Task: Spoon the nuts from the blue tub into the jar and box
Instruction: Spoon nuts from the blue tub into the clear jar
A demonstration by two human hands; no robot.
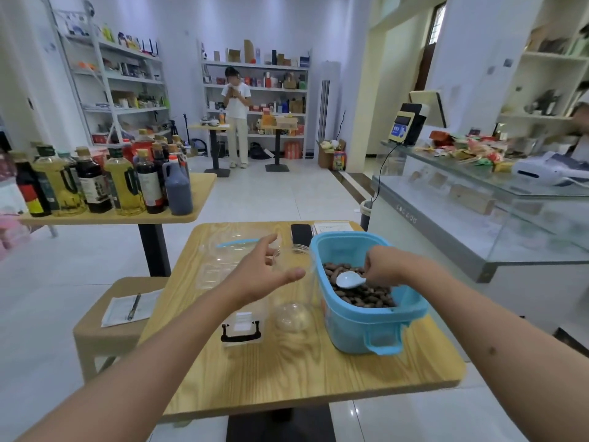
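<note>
The blue tub stands on the right of the wooden table, filled with brown nuts. My right hand is inside the tub and grips the handle of a white spoon, whose bowl lies on the nuts. A clear jar stands just left of the tub. My left hand is spread open in front of the jar's upper part, thumb near its side. A clear box with a black handle sits left of the jar, partly hidden by my left forearm.
A clear lid with a blue strip lies at the table's far left, with a black phone and a paper at the far edge. A stool with paper and pen is on the left. Behind it stands a table of bottles; a glass counter is on the right.
</note>
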